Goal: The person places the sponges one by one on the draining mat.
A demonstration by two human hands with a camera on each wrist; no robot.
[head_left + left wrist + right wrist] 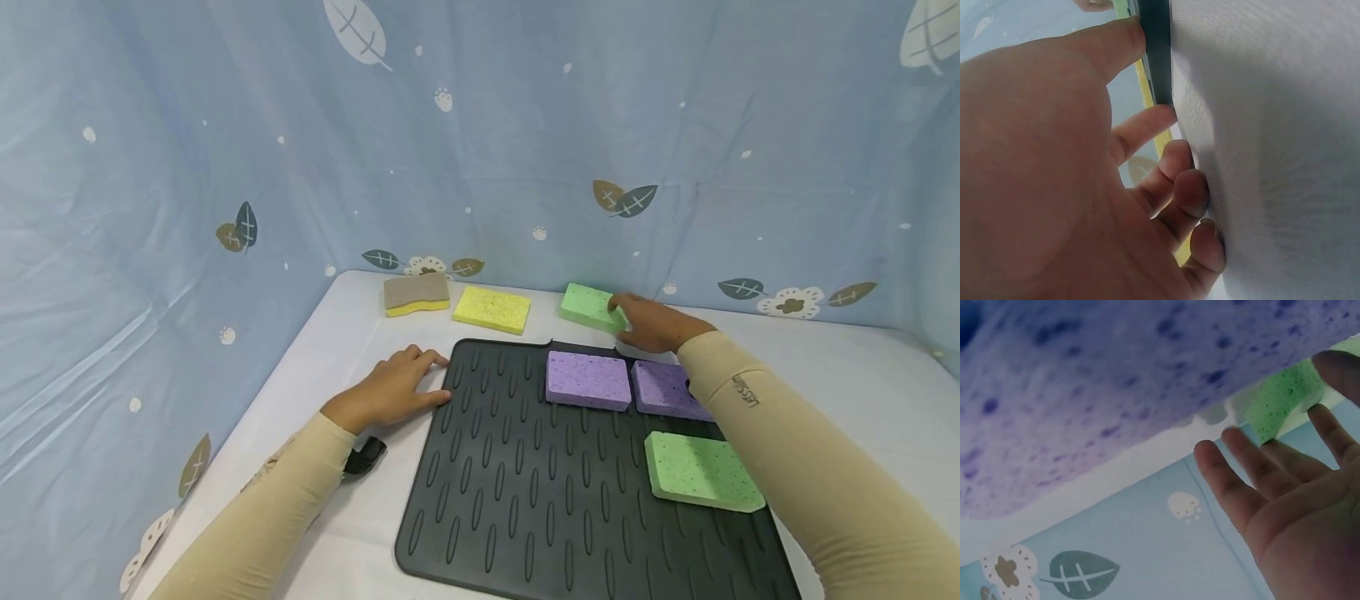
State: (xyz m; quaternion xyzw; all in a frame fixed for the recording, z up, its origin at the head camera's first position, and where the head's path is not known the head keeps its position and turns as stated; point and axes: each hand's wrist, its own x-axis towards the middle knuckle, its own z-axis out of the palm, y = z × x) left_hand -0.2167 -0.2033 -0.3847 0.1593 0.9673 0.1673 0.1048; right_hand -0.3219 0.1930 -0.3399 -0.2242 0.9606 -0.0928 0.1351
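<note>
My right hand (648, 323): fingers spread loosely, tips touching the far green sponge (591, 306) on the white table (862, 375) just behind the black mat (525, 492) | my left hand (393, 387): fingers lightly curled, resting at the mat's left edge, thumb on it, gripping nothing | two purple sponges (588, 379) lie on the mat
</note>
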